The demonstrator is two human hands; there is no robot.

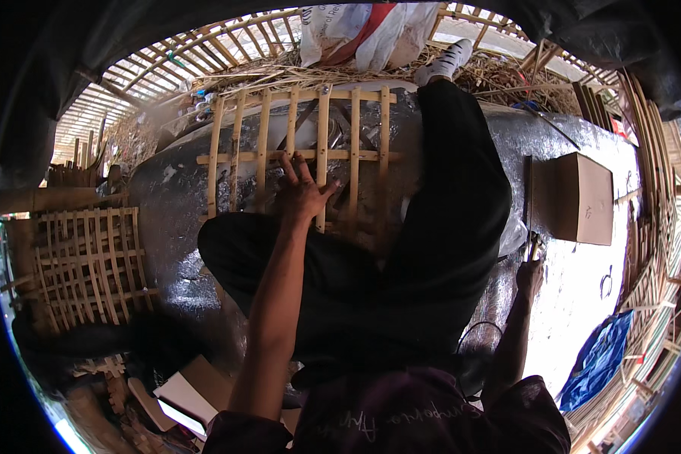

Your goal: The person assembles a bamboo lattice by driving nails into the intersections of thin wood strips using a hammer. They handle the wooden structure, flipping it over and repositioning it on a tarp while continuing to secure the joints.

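Note:
A lattice frame of pale bamboo slats (pixel 322 140) lies flat before me, partly over my lap. My left hand (pixel 304 193) rests on it with fingers spread, the fingertips touching the middle crosspiece. Off to my right, my right hand (pixel 530 274) is closed low beside a brown cardboard box (pixel 583 198). A short metallic piece sticks up from its fingers, but its kind cannot be made out. Some clear plastic (pixel 512 236) lies near that hand.
Shiny dark sheeting (pixel 170 181) covers the surface under me. Another woven bamboo panel (pixel 91 261) stands at left. White sacks (pixel 367 34) and straw (pixel 499 83) lie beyond my outstretched foot. A blue plastic sheet (pixel 598 359) and bamboo strips (pixel 643 166) are at right.

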